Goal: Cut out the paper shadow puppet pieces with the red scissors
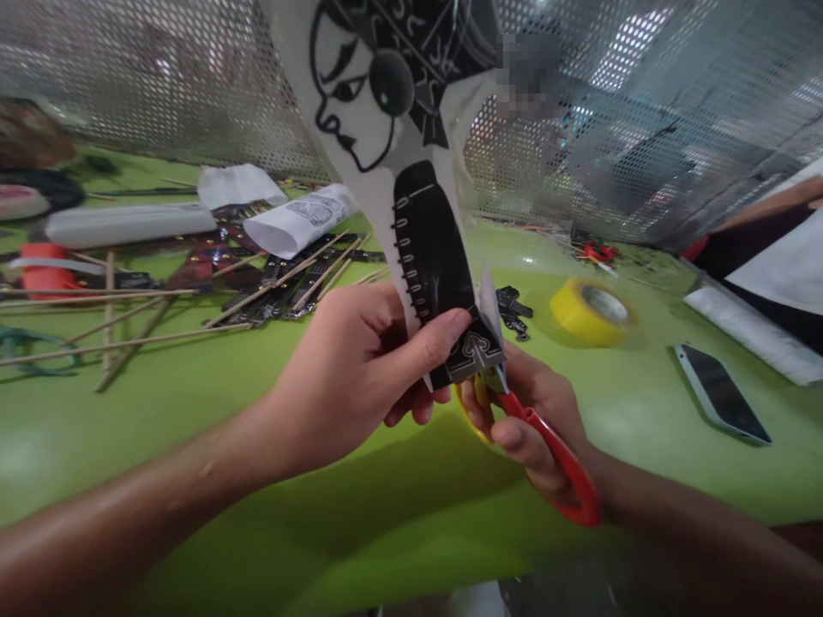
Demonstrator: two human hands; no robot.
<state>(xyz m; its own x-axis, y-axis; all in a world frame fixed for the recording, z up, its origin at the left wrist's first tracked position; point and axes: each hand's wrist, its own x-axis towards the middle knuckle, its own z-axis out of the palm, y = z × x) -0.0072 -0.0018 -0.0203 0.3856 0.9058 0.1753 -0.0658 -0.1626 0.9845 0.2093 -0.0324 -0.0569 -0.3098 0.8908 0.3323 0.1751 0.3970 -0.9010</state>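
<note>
My left hand (360,368) grips the lower end of a printed paper cutout (379,111), thumb in front and fingers behind. The sheet stands upright and bears a black line drawing of a face in profile, with a dark headpiece and a black neck section. In my right hand (540,411) is a pair of scissors (566,463) with red and yellow handles. The blades reach up along the right edge of the paper's lower end, and one blade shows in front of the mesh. Part of the blades is hidden by the paper.
Thin wooden sticks (147,338), rolled white paper (302,218) and dark cutout pieces (309,278) lie at the left. On the right are a yellow tape roll (572,313) and a phone (720,394). A perforated metal screen (193,86) stands behind the green table (257,523). Another person's arm (765,206) shows far right.
</note>
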